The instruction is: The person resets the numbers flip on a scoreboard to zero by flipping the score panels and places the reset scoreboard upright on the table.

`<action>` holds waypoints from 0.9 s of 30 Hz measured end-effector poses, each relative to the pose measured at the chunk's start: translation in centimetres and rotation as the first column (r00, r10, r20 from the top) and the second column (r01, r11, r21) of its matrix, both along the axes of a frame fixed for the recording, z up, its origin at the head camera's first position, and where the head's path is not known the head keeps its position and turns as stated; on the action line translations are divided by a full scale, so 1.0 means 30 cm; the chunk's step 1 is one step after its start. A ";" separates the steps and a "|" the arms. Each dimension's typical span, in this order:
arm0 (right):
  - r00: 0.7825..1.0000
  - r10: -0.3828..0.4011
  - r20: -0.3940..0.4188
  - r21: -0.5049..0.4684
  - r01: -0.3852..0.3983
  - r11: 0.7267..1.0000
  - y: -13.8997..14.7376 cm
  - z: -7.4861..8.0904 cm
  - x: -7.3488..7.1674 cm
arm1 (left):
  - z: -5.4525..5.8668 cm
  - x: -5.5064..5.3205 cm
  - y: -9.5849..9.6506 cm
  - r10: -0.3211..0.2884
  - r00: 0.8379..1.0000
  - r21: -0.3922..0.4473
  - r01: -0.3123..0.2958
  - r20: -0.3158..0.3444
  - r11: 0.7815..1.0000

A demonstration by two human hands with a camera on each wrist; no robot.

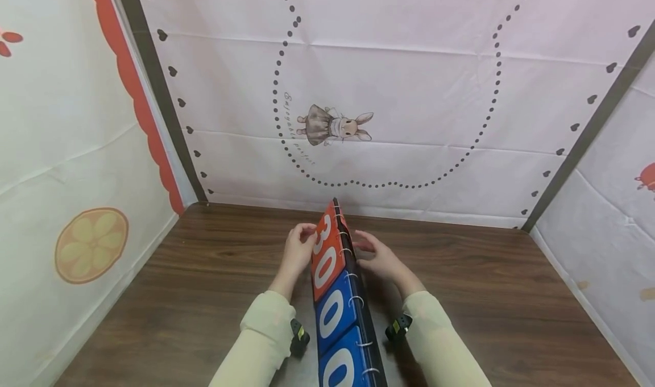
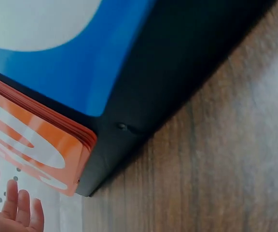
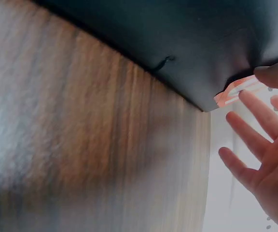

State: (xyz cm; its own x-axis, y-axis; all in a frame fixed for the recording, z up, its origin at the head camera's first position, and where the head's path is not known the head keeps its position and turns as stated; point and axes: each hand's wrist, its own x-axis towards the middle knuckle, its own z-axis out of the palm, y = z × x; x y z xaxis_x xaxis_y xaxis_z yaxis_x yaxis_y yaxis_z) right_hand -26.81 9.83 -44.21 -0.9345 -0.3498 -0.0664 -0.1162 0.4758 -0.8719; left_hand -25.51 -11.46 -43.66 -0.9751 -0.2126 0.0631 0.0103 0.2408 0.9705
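A flip scoreboard [image 1: 332,313] stands tent-like on the table, its black spine with white rings pointing away from me. Red number cards [image 1: 327,250] showing a 3 and a 0 hang at its far end, with blue zero cards [image 1: 335,313] nearer. My left hand [image 1: 299,250] is beside the red cards, fingers loosely bent; in the left wrist view a gap separates it from the card stack [image 2: 37,140]. On the other side, my right hand [image 1: 381,256] has spread fingers, its thumb by the black backing [image 3: 211,43]. Part of a red card [image 3: 235,92] shows beyond that backing.
The brown wood-grain table [image 1: 476,296] extends to both sides of the scoreboard. White printed cloth walls [image 1: 409,108] enclose the back and sides. Both sleeved wrists wear small black cameras [image 1: 298,337].
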 end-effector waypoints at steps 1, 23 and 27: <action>1.000 -0.002 -0.005 0.010 0.002 1.000 0.000 0.000 0.001 | 0.003 0.001 -0.001 -0.003 1.000 0.005 0.003 -0.005 1.000; 0.959 -0.214 0.188 -0.537 0.283 0.795 -0.027 0.151 -0.002 | 0.088 0.042 0.045 -0.251 0.945 -0.260 0.194 -0.209 0.946; 0.985 -0.166 0.054 -0.487 0.171 0.856 -0.051 0.196 0.012 | 0.090 0.043 0.047 -0.256 0.949 -0.243 0.208 -0.185 0.947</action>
